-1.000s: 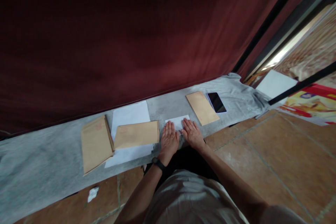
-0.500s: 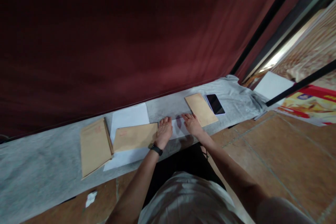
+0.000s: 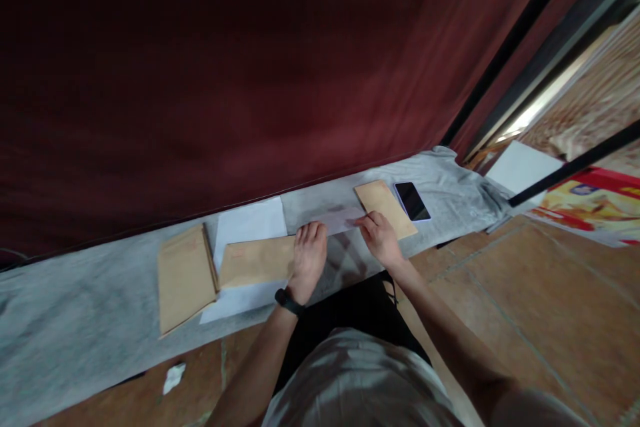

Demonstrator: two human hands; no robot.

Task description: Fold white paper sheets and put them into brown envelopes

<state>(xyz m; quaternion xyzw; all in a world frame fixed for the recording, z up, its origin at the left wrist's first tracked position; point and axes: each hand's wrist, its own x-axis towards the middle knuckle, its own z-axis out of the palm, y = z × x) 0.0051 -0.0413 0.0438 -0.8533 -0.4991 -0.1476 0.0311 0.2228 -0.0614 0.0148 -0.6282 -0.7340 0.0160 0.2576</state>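
A folded white paper [image 3: 340, 221] is held between my two hands, raised a little off the grey cloth. My left hand [image 3: 310, 250] has its fingers curled on the paper's left end, beside a brown envelope [image 3: 257, 261]. Pinched at the paper's right end is my right hand [image 3: 377, 235], close to another brown envelope [image 3: 384, 205]. White sheets [image 3: 253, 219] lie beneath the left envelope. Further left rests a stack of brown envelopes [image 3: 185, 280].
A phone [image 3: 412, 201] lies right of the right envelope on the cloth-covered bench [image 3: 75, 327]. A dark red curtain [image 3: 250, 80] hangs behind. Scrap paper [image 3: 174, 378] is on the tiled floor. At the right are a black bar and a colourful box [image 3: 595, 203].
My hands were lying flatter on the folded paper; now their fingers have closed on its ends. The paper has risen and moved away from my body.
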